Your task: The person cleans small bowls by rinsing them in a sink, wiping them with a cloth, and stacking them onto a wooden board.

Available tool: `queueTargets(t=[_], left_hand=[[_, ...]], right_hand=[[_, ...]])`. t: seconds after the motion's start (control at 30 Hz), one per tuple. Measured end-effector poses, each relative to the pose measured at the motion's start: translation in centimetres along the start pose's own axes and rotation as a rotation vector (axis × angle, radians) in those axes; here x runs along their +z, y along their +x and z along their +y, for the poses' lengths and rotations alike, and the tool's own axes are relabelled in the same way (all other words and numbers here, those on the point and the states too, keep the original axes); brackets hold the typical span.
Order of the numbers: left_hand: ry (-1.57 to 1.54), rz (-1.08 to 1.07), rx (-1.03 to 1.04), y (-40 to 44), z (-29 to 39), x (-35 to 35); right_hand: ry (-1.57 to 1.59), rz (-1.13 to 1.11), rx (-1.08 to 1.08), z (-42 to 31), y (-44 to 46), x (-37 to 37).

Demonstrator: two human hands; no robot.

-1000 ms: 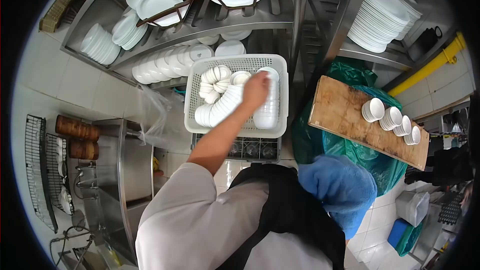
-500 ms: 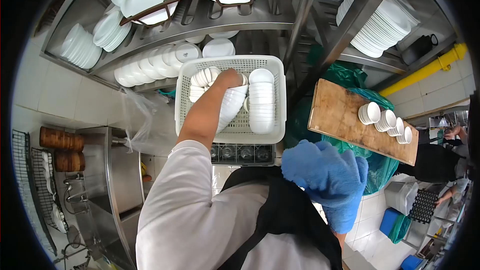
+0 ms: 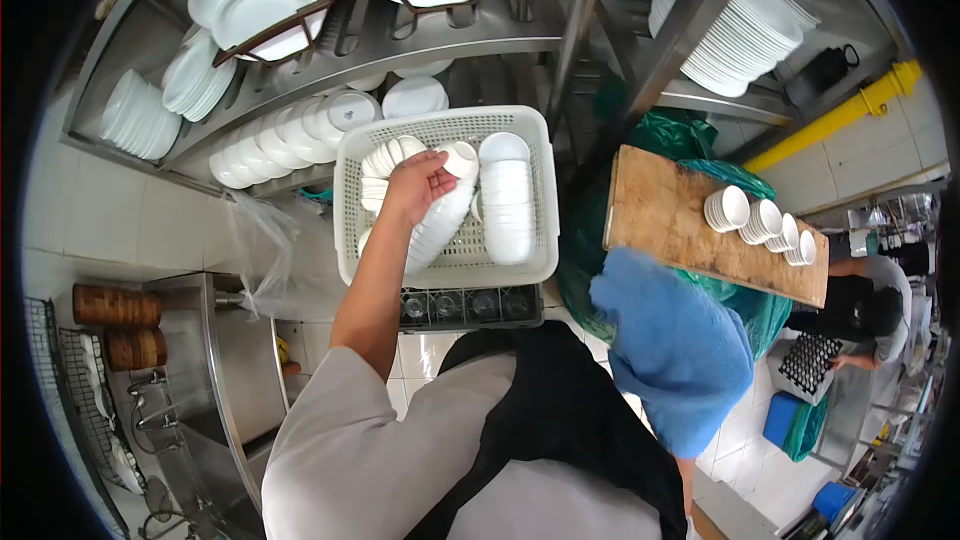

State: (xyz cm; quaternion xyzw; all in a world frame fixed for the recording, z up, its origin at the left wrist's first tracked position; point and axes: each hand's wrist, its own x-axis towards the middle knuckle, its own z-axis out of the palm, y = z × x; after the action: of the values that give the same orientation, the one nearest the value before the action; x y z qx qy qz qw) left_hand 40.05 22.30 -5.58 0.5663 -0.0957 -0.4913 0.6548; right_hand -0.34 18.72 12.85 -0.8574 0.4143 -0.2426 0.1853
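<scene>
My left hand (image 3: 422,183) is over the white perforated basket (image 3: 545,240), its fingers closed at the rim of a small white cup (image 3: 460,159). Below that cup a slanting row of white bowls (image 3: 437,232) lies in the basket. To its right stands a straight row of nested white bowls (image 3: 508,210). More small cups (image 3: 385,157) lie nested at the basket's left side, partly behind my hand. A blue cloth (image 3: 675,350) covers my right hand, so its fingers are hidden; a bit of that forearm shows below the cloth.
Metal shelves (image 3: 450,40) with stacked plates (image 3: 265,10) rise behind the basket. Stacked cups (image 3: 727,208) stand on a wooden board (image 3: 655,205) at the right. Under the basket is a glass rack (image 3: 470,308). Another person (image 3: 880,305) holds a black-and-white item at far right.
My left hand reached from the right bowl row to the slanting row's upper end, then drew back slightly, uncovering the small cup. The slanting row now lies straighter. The view has shifted.
</scene>
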Motion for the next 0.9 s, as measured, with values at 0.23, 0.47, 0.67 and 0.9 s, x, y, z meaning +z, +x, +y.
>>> queueTargets(t=[0.23,0.47,0.67,0.9], left_hand=[[-0.044,-0.354,0.078,-12.4,-1.0,12.3],[0.544,-0.537,0.551,-18.5,-1.1,17.7],[0.616,-0.528,0.575,-18.5,-2.8,19.8],[0.501,-0.531,0.723,-18.1,-5.7,21.4]], right_hand=[[-0.292,-0.051,-0.250,-2.2,0.7,3.1],[-0.282,-0.106,-0.305,-2.3,3.2,3.4],[-0.330,0.121,-0.087,0.1,4.4,3.0],[-0.151,0.264,-0.114,-1.7,3.1,2.6]])
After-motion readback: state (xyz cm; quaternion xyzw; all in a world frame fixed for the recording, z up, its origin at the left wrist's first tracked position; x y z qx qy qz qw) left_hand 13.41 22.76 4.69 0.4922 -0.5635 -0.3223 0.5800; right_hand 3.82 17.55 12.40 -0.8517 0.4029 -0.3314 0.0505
